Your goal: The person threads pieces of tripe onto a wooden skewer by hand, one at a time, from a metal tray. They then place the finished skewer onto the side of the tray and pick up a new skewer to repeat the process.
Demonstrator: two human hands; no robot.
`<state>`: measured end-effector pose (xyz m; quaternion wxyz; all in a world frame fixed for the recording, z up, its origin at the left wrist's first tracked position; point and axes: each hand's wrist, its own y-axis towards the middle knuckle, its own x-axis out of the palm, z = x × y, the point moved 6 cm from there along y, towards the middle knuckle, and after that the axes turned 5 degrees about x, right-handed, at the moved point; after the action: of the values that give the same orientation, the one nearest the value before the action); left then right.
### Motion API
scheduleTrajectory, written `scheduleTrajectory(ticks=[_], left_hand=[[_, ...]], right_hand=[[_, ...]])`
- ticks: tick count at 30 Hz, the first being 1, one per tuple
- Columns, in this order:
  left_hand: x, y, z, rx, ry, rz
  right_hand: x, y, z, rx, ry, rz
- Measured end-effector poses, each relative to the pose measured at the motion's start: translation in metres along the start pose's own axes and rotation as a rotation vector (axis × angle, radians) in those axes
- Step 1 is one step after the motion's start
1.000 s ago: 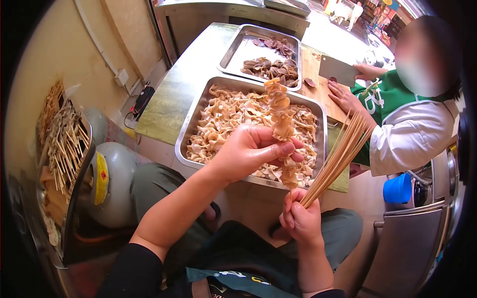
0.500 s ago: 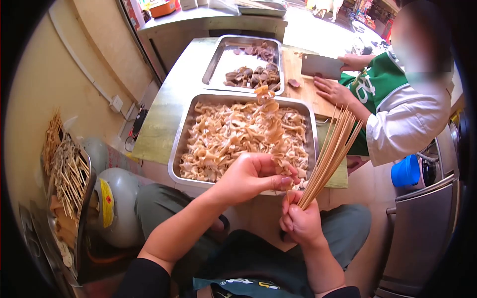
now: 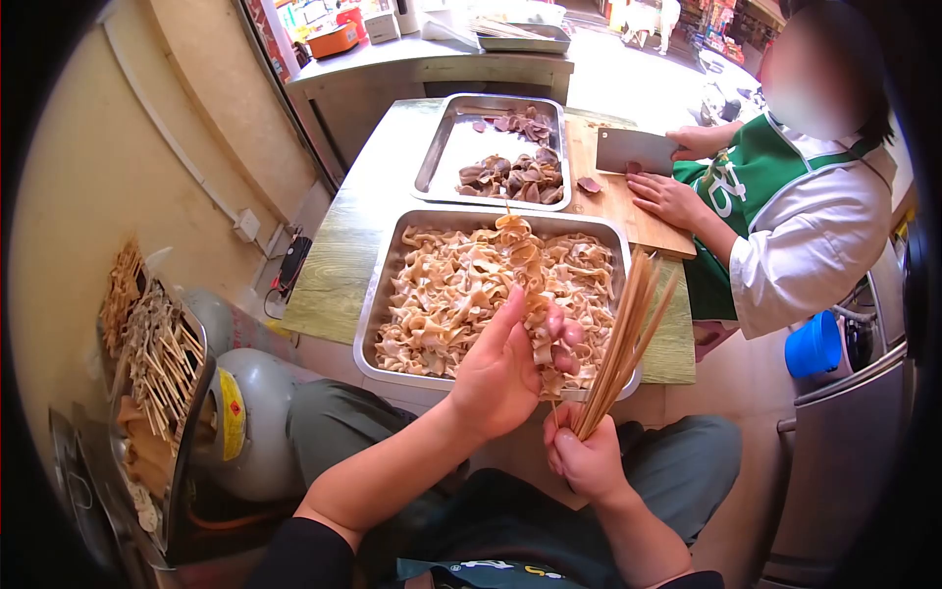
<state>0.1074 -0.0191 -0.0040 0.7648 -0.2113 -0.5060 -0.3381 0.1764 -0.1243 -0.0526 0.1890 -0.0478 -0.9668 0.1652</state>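
Observation:
My left hand (image 3: 496, 383) curls its fingers around the lower part of a skewer threaded with folded, pale-brown meat strips (image 3: 523, 257), its thumb pointing up. Below it, my right hand (image 3: 587, 456) is closed around a bundle of bare bamboo skewers (image 3: 623, 353) and the lower end of the loaded skewer. The bundle fans upward to the right. Under the loaded skewer lies a deep metal tray (image 3: 407, 379) full of loose, wavy meat strips (image 3: 442, 304).
Behind sits another metal tray (image 3: 461, 147) with darker sliced pieces. At right, a co-worker's hands (image 3: 670, 201) work with a cleaver (image 3: 628, 150) on a wooden board (image 3: 648, 231). Finished skewers (image 3: 162, 353) fill a container at left, beside a gas cylinder (image 3: 250, 432). A blue bucket (image 3: 812, 344) stands right.
My left hand has shifted from a thumb-and-finger pinch low on the skewer to fingers wrapped around the strips, thumb raised. The skewer bundle appears slightly lower, and the whole view has shifted.

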Motion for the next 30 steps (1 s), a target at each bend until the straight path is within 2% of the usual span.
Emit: scheduleTrajectory(ticks=[1, 2, 4, 10, 14, 15, 17, 19, 21, 25, 30], left_hand=[[-0.003, -0.001, 0.001, 0.014, -0.017, 0.102], [0.002, -0.002, 0.003, 0.017, -0.016, 0.1], [-0.001, -0.006, 0.006, 0.021, -0.039, 0.294], [-0.013, -0.012, 0.007, 0.082, 0.039, 0.186], [-0.01, -0.004, 0.007, 0.106, 0.037, 0.083], [0.009, 0.0, 0.01, 0.108, 0.036, 0.081], [0.029, -0.004, 0.024, 0.187, -0.061, 0.649], [0.003, -0.002, 0.03, 0.2, -0.091, 0.624], [-0.012, 0.005, 0.035, 0.235, 0.059, 0.15], [-0.023, 0.001, 0.029, 0.259, 0.179, 0.249], [-0.02, 0.007, 0.034, 0.297, 0.066, 0.239]], right_hand=[[0.002, -0.001, 0.002, -0.002, -0.001, -0.002], [0.002, -0.002, 0.0, -0.076, -0.091, 0.046], [0.003, -0.003, -0.002, -0.153, -0.185, 0.091], [0.012, -0.002, 0.001, -0.182, -0.259, 0.059], [0.009, 0.0, 0.001, -0.091, -0.207, 0.059], [0.009, -0.001, 0.001, -0.081, -0.179, 0.053], [0.008, -0.001, 0.002, -0.058, -0.149, 0.046], [0.007, 0.0, 0.005, -0.034, -0.116, 0.034], [0.01, 0.002, 0.013, 0.052, -0.097, -0.029], [0.014, 0.003, 0.018, 0.039, -0.117, -0.098], [0.012, 0.001, 0.013, 0.135, 0.011, -0.076]])
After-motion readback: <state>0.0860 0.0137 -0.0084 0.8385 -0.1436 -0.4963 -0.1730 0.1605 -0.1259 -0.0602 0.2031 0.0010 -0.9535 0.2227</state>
